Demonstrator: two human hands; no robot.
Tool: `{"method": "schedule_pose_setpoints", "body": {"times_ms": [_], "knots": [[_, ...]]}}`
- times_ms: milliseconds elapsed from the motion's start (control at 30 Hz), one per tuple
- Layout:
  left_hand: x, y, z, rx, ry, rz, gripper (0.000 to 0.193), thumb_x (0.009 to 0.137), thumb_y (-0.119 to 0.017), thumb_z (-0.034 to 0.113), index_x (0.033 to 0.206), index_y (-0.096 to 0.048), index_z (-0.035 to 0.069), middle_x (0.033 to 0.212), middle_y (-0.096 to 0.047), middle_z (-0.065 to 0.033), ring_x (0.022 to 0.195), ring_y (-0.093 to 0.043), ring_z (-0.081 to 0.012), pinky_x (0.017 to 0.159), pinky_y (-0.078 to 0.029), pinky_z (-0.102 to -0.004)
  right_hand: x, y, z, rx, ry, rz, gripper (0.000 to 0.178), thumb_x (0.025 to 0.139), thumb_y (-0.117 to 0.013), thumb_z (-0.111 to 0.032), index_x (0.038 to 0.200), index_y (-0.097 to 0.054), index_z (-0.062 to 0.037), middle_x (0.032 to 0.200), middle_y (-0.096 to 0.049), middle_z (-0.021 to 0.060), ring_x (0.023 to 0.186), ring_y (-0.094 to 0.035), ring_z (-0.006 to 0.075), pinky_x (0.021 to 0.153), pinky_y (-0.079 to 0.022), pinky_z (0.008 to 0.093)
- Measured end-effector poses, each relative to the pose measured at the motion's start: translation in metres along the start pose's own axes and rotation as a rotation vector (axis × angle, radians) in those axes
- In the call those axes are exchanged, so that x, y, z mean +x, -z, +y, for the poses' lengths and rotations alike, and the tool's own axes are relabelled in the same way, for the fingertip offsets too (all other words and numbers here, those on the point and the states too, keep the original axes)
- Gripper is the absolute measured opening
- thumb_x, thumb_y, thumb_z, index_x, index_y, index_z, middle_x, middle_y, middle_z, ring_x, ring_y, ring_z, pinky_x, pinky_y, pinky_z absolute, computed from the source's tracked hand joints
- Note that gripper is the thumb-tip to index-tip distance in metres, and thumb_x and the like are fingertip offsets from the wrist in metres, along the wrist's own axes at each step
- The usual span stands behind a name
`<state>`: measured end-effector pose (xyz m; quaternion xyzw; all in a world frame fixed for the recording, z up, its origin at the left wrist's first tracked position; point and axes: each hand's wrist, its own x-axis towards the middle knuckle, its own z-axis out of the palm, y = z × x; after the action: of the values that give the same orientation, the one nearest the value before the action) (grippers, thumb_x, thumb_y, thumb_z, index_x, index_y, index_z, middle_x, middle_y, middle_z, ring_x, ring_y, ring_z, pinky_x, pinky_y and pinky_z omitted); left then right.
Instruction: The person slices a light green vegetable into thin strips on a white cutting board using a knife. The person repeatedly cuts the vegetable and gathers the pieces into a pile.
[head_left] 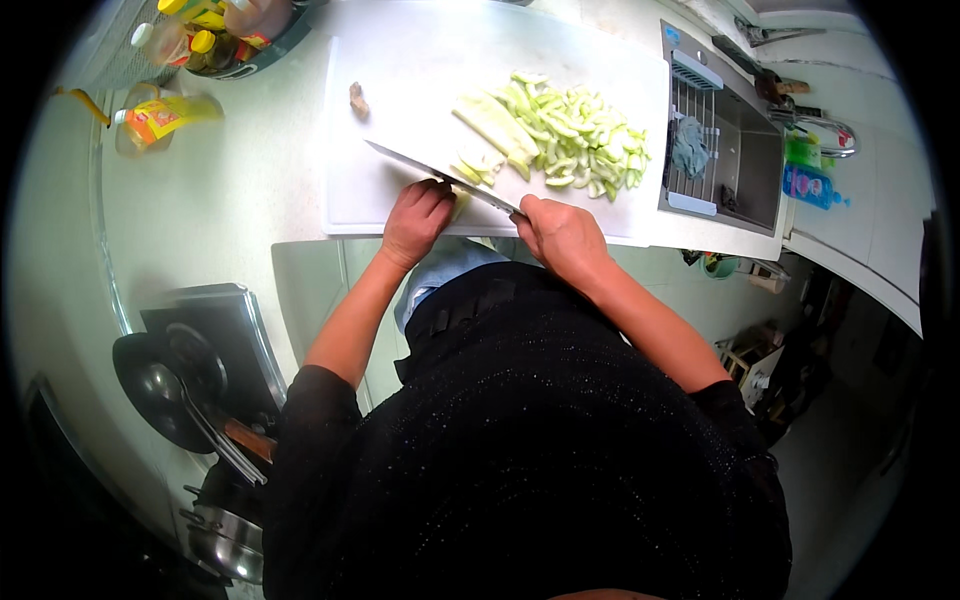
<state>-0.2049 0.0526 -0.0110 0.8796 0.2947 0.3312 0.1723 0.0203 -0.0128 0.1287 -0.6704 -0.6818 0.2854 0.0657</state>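
My right hand [562, 235] is wrapped round the handle of a kitchen knife [408, 160], whose blade points to the far left over the white cutting board [400, 60]. My left hand [416, 218] has its fingers curled and pressed down on a pale green vegetable piece [461, 206], close against the blade. Just beyond the blade lie some fresh slices [477, 168] and long peeled pieces [495, 125] of the same vegetable, perhaps a gourd. A heap of cut slices [585, 135] spreads over the board's right side. A brown knob, like ginger root [358, 100], sits at the left.
To the right is a sink [745, 150] with a rack [695, 165], a blue cloth [690, 148] and a blue bottle [810, 186]. Bottles stand in a dark basin [270, 60] at the far left, near an oil bottle [165, 118]. A wok [150, 385] and steel pot [225, 545] are at the near left.
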Motion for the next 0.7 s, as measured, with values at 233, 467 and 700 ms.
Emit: {"method": "schedule_pose_setpoints", "body": {"times_ms": [233,467,700], "knots": [[-0.007,0.004,-0.001,-0.009,0.044,-0.092,0.024,0.074,-0.069,0.010,0.097,-0.065,0.006,0.107,-0.067,-0.0105,0.100,-0.063,-0.0309,0.086,-0.052,-0.0408,0.021,-0.046,0.001,0.001,0.049,0.078,0.017,0.087,-0.065,-0.015,0.088,-0.056,-0.0013,0.074,-0.066,0.0202,0.070,-0.066,0.0422,0.062,-0.052,0.0517],[-0.007,0.006,0.000,0.028,-0.004,0.016,0.024,0.076,-0.070,0.010,0.099,-0.065,0.005,0.110,-0.068,-0.0103,0.102,-0.064,-0.0304,0.087,-0.052,-0.0419,0.009,-0.024,0.006,0.038,0.065,0.100,0.015,0.091,-0.066,-0.018,0.092,-0.058,-0.0051,0.076,-0.066,0.0177,0.071,-0.065,0.0406,0.062,-0.051,0.0512],[-0.013,0.003,0.000,0.027,0.038,-0.042,0.022,0.076,-0.069,0.010,0.098,-0.065,0.006,0.109,-0.068,-0.0097,0.102,-0.063,-0.0304,0.085,-0.052,-0.0410,0.004,-0.024,-0.005,-0.013,0.027,0.012,0.017,0.090,-0.066,-0.017,0.090,-0.057,-0.0032,0.073,-0.065,0.0185,0.070,-0.065,0.0410,0.062,-0.051,0.0509]]}}
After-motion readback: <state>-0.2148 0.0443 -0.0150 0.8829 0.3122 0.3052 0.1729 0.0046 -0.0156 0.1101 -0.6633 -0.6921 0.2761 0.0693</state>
